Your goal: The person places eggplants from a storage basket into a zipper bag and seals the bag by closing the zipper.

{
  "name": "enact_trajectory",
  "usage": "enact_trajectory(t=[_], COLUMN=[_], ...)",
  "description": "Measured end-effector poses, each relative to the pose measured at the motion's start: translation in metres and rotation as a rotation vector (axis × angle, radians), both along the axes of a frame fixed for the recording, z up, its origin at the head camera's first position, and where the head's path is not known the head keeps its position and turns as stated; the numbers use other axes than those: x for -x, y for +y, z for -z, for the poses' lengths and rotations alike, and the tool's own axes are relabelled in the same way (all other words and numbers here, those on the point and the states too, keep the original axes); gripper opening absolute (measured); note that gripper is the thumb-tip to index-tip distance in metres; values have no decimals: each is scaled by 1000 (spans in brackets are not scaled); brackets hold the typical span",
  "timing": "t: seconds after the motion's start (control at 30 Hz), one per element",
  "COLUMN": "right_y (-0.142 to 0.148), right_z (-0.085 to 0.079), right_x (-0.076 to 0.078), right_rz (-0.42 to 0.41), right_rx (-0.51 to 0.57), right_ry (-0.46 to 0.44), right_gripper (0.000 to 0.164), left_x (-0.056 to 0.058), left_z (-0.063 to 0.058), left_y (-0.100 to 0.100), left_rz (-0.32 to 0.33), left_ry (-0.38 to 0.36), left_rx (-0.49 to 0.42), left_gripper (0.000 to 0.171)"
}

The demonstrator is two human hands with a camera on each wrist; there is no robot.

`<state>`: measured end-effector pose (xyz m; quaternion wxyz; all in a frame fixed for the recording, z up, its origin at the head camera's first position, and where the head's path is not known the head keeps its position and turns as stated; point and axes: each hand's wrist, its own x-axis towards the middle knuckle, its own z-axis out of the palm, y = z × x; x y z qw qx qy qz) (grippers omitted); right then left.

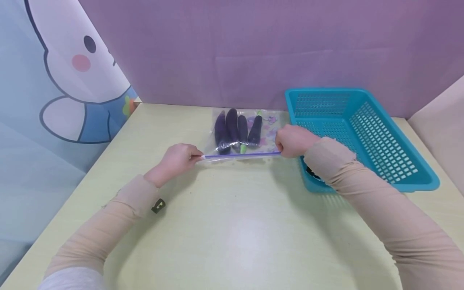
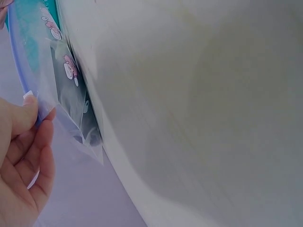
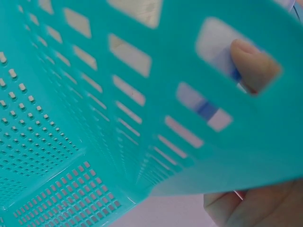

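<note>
A clear zip bag [image 1: 270, 135] with printed pink and purple figures lies near the back of the table, holding several dark purple eggplants [image 1: 233, 125]. Its purple zip strip [image 1: 243, 154] faces me, stretched straight between both hands. My left hand [image 1: 177, 160] pinches the left end between thumb and forefinger. In the left wrist view, a small white piece [image 2: 29, 94] sits on the strip at that thumb. At the other end, my right hand [image 1: 294, 141] grips the strip's corner with curled fingers. The basket wall partly hides this hand [image 3: 255, 68] in the right wrist view.
A teal plastic basket [image 1: 326, 91] with perforated walls stands at the right, beneath my right forearm. Behind the table [image 1: 232, 225] hangs a purple cloth [image 1: 246, 52]. A blue cloth with a cartoon rabbit [image 1: 72, 72] covers the left side.
</note>
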<state>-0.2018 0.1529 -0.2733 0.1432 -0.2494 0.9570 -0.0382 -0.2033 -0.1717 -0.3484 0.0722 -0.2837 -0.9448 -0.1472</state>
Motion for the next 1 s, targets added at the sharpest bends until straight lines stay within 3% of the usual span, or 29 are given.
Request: enact_trajectory(t=[0.43, 0.73, 1.0], right_y=[1, 2, 0], right_z=[0, 0, -2], right_x=[1, -3, -9], right_rz=[12, -26, -48], right_rx=[-9, -40, -105], right_ry=[-3, 13, 14], right_gripper=[41, 42, 43], left_x=[-2, -6, -12], left_z=[-2, -5, -7], left_y=[-2, -2, 3], left_rz=[-2, -12, 41], left_ry=[3, 14, -24], left_rx=[6, 56, 121], left_gripper=[14, 15, 14])
